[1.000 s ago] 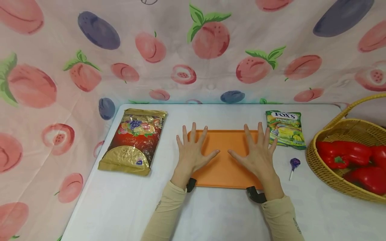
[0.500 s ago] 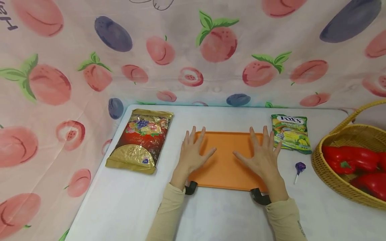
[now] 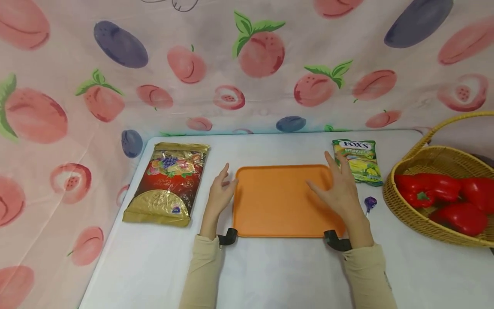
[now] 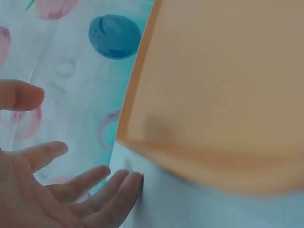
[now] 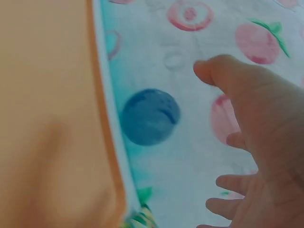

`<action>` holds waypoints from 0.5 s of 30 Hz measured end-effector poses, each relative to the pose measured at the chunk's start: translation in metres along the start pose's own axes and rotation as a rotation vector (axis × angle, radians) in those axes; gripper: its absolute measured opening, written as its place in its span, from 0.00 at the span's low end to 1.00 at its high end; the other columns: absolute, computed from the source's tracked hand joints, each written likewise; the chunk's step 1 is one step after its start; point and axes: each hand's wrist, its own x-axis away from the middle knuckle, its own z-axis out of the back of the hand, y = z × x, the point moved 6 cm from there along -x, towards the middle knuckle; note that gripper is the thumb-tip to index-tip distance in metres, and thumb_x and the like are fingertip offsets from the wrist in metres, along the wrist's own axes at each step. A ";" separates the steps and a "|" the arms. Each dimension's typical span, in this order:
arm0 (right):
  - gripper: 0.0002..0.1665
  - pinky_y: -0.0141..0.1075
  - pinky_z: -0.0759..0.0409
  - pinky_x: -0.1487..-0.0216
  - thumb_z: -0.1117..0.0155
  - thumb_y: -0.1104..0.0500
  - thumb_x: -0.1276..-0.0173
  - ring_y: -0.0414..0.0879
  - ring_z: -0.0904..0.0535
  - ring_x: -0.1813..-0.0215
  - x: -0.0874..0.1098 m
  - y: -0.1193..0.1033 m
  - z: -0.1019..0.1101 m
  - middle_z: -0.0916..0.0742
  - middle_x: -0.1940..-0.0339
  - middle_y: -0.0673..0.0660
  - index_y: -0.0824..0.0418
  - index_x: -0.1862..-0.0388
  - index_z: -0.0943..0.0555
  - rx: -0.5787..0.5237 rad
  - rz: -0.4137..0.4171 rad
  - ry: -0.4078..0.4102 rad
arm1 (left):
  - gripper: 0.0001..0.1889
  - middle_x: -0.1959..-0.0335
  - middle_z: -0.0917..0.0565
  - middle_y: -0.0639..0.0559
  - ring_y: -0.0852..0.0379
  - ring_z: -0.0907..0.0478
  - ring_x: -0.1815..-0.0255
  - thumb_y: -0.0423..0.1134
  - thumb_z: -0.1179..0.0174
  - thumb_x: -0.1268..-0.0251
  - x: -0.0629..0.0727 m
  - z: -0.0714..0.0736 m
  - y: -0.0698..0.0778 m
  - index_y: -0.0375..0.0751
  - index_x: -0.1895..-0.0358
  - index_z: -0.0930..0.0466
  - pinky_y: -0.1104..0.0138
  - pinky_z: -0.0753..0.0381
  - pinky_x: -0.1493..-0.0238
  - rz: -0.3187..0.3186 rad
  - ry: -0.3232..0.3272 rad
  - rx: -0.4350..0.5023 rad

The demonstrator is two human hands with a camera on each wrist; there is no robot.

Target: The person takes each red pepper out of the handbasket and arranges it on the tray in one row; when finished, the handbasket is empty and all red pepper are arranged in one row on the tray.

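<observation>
An orange rectangular tray point(image 3: 283, 201) lies flat on the white table between the two hands. By its left edge is my left hand point(image 3: 221, 193), fingers relaxed and holding nothing; in the left wrist view those fingers point(image 4: 114, 199) spread below the tray's corner. Over the tray's right side my right hand point(image 3: 341, 193) is spread, thumb pointing inward, and grips nothing. Just beyond that hand lies a green Fox's candy bag point(image 3: 364, 163). A purple-wrapped lollipop point(image 3: 370, 203) lies to its right, the stick partly hidden by the wrist.
A large gold and red candy bag point(image 3: 167, 184) lies at the table's left. At the right stands a wicker basket point(image 3: 401, 214) with a tall handle, holding red bell peppers point(image 3: 459, 216). A fruit-printed cloth point(image 3: 270, 98) hangs behind the table.
My left hand has moved left off the tray and turned, its fingers less spread. My right hand has shifted slightly right and turned, now partly covering the lollipop's stick.
</observation>
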 end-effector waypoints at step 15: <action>0.43 0.60 0.44 0.28 0.35 0.51 0.37 0.58 0.44 0.24 0.021 0.056 0.094 0.38 0.25 0.64 0.57 0.24 0.37 -0.066 -0.255 0.408 | 0.34 0.42 0.21 0.39 0.45 0.21 0.49 0.33 0.41 0.35 -0.003 0.004 -0.017 0.46 0.25 0.38 0.59 0.19 0.56 0.026 -0.060 0.003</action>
